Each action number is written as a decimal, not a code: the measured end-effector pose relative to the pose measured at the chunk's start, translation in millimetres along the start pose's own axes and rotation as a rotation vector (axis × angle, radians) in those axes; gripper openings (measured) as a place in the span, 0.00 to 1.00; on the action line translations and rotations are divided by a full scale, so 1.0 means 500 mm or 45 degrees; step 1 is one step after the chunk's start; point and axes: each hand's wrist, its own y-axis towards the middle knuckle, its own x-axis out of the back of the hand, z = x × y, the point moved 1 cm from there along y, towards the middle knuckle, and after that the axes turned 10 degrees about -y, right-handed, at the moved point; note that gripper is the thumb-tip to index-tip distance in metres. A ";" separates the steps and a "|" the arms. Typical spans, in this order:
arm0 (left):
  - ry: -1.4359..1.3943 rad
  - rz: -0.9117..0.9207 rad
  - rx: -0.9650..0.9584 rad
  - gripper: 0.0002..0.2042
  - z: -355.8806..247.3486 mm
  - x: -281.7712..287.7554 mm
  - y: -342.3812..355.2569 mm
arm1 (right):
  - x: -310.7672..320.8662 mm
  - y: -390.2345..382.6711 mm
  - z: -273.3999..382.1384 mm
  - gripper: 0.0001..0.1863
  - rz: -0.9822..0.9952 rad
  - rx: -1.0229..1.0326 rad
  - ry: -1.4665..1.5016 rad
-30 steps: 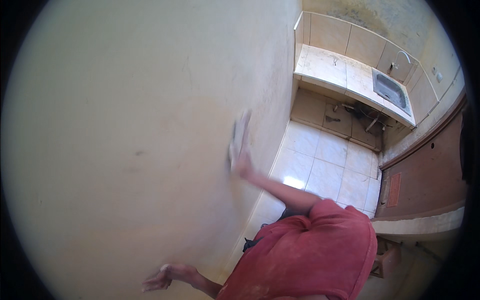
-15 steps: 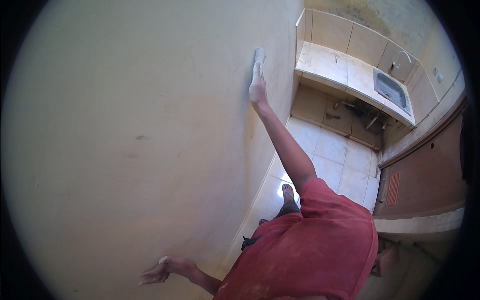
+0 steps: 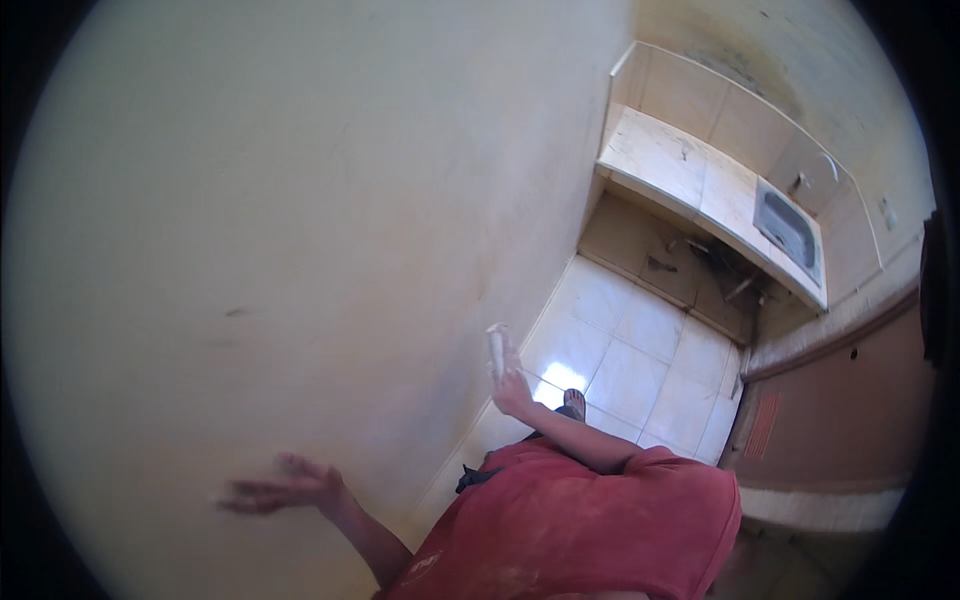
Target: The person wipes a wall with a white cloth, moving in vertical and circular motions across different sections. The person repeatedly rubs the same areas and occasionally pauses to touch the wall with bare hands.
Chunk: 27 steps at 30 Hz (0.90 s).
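My right hand (image 3: 511,388) is in front of my body, closed round a pale, flat, dusty pad (image 3: 496,342) whose exact kind I cannot make out. Close beside the hand and pad is the cream painted wall (image 3: 300,250); whether the pad touches it cannot be told. Lower left, my left hand (image 3: 290,488) is slightly blurred, its fingers apart and holding nothing. It is near the wall too, and contact is unclear.
To the right, a tiled counter (image 3: 655,160) holds a metal sink (image 3: 787,228) with a white tap (image 3: 828,168). Pipes (image 3: 735,285) show beneath. A brown door (image 3: 830,390) stands at far right. Pale tiles cover the floor (image 3: 625,350), and my foot (image 3: 573,402) is on them.
My right hand has come down from high on the wall toward my body, with the pad still in it. My left hand has moved up and left, its fingers spreading. The view has shifted slightly.
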 end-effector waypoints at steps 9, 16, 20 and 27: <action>0.044 0.253 -0.268 0.35 -0.378 -0.192 0.082 | 0.211 0.113 -0.223 0.32 0.009 -0.031 0.024; -0.395 1.515 -0.891 0.30 -0.639 -0.410 -0.410 | 0.318 0.130 -0.440 0.32 0.151 -0.314 0.099; -1.042 2.059 -0.769 0.29 -0.724 -0.315 -0.466 | 0.404 0.158 -0.507 0.34 0.010 -0.260 0.101; -0.180 0.063 -0.112 0.33 -0.593 -0.239 0.085 | 0.455 0.170 -0.625 0.34 0.108 -0.514 0.078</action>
